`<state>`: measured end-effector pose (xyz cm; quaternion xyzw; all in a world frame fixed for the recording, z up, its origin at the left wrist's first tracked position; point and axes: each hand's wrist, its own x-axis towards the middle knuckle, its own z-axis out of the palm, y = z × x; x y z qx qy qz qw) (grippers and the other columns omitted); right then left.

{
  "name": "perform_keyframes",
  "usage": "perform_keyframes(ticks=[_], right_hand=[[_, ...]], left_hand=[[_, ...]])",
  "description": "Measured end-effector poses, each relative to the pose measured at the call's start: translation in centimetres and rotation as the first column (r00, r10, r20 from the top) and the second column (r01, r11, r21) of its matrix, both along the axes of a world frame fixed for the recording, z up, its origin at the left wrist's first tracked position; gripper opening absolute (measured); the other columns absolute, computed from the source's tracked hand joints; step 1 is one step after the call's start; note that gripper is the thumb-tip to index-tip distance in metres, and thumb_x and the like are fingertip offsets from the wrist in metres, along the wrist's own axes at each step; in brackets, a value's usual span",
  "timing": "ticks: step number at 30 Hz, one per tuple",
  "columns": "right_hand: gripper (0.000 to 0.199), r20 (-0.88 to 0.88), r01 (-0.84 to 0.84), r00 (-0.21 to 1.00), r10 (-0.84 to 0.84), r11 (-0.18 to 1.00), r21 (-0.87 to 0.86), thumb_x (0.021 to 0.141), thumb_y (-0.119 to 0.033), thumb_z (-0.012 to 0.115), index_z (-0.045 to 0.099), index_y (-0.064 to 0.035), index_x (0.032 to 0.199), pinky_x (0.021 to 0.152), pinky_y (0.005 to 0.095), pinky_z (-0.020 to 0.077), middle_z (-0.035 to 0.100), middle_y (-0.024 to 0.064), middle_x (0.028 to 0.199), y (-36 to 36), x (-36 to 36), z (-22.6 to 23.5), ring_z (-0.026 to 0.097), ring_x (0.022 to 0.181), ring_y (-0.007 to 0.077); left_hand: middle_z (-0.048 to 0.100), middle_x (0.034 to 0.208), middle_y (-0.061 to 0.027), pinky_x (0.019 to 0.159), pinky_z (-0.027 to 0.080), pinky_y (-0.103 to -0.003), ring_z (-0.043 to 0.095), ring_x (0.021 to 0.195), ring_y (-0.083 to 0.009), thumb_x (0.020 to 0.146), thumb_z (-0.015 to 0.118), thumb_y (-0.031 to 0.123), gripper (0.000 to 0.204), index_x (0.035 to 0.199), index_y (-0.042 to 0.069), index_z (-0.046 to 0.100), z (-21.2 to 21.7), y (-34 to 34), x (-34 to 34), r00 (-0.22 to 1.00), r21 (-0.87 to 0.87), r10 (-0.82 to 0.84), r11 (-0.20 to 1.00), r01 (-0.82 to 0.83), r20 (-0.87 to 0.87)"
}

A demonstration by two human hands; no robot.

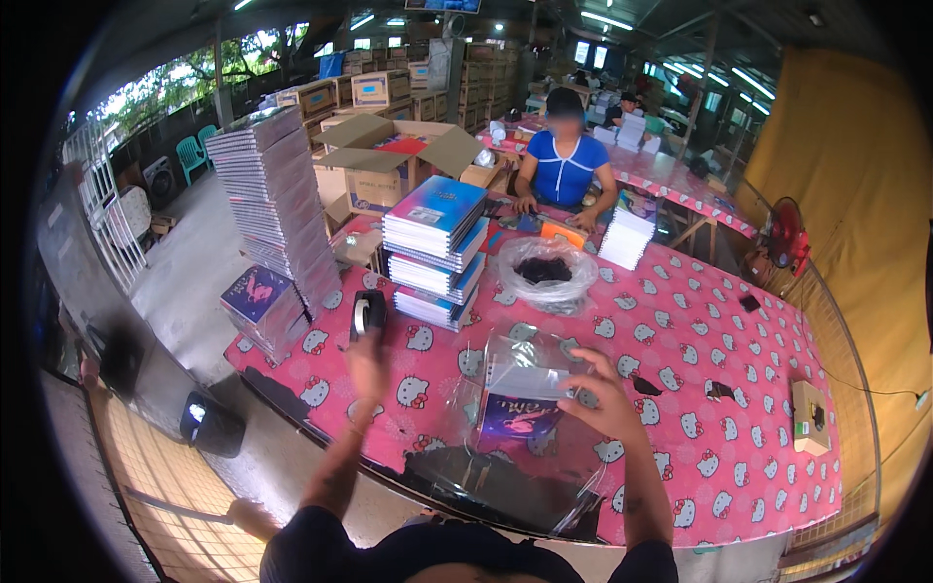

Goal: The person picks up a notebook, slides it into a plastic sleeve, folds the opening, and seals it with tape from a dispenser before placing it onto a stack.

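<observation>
My left hand (366, 361), smeared by motion, is closed at the near end of a black tape dispenser (368, 317) with a pale roll in it. In front of me lies a notebook (520, 413) with a purple and blue picture cover, inside a clear plastic bag (525, 345). The bag's loose end spreads past the notebook's far edge. My right hand (604, 396) is at the notebook's right side, thumb and fingers bent and pinching the clear plastic by its upper right corner. A pale strip covers the notebook's upper part.
Stacked spiral notebooks (435, 248) stand beyond my left hand, beside a tall wrapped stack (272, 194) and a shorter one (262, 306). A plastic bag of dark bits (547, 275) lies mid-table. Across sits a person in blue (564, 165), near more notebooks (629, 233). An open carton (379, 185) stands behind.
</observation>
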<state>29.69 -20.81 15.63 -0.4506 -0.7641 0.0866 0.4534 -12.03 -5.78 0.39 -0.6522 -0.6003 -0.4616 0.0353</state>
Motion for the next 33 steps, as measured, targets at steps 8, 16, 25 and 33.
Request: perform_keyframes(ticks=[8,16,25,33], right_hand=[[0.021,0.211,0.092,0.973,-0.095,0.995,0.023,0.086,-0.026,0.071,0.07,-0.0115,0.1,0.09,0.0409,0.041,0.066,0.0052,0.108,2.3,-6.8,4.9,0.06,0.1,0.0287],[0.039,0.393,0.132,0.901,-0.184,0.979,0.153,0.081,-0.036,0.074,0.07,-0.0126,0.111,0.086,0.0411,0.0373,0.065,0.0024,0.103,3.5,-10.2,2.6,0.058,0.099,0.0256],[0.046,0.502,0.226,0.831,-0.239,0.97,0.087,0.079,-0.045,0.073,0.073,-0.0115,0.11,0.093,0.0424,0.0323,0.069,0.0047,0.101,4.5,-12.5,3.4,0.057,0.107,0.0268],[0.043,0.483,0.232,0.859,-0.17,0.97,-0.071,0.079,-0.049,0.071,0.075,-0.0147,0.105,0.091,0.0445,0.0353,0.07,0.0068,0.093,5.2,-12.7,3.5,0.062,0.102,0.0309]], left_hand=[[0.054,0.074,0.0029,0.057,0.043,-0.028,0.049,0.064,-0.0074,0.082,0.076,0.03,0.022,0.089,0.01,0.067,0.1,3.8,-12.6,0.561,-0.528,0.168,0.624,0.576,0.811],[0.063,0.078,0.0022,0.054,0.045,-0.03,0.055,0.062,-0.0085,0.087,0.07,0.028,0.019,0.091,0.01,0.068,-5.2,-0.7,-11.2,0.435,-0.357,0.136,0.801,0.481,0.89],[0.073,0.094,-0.0125,0.072,0.057,-0.038,0.071,0.083,-0.0251,0.087,0.06,0.006,0.02,0.104,0.002,0.07,5.8,0.2,-6.3,0.907,-0.451,-0.364,0.787,0.42,0.211],[0.059,0.091,-0.0004,0.074,0.047,-0.027,0.054,0.083,-0.0119,0.089,0.07,0.008,0.027,0.116,0.006,0.069,13.9,0.6,11.0,0.219,-0.096,-0.805,0.2,0.975,0.552]])
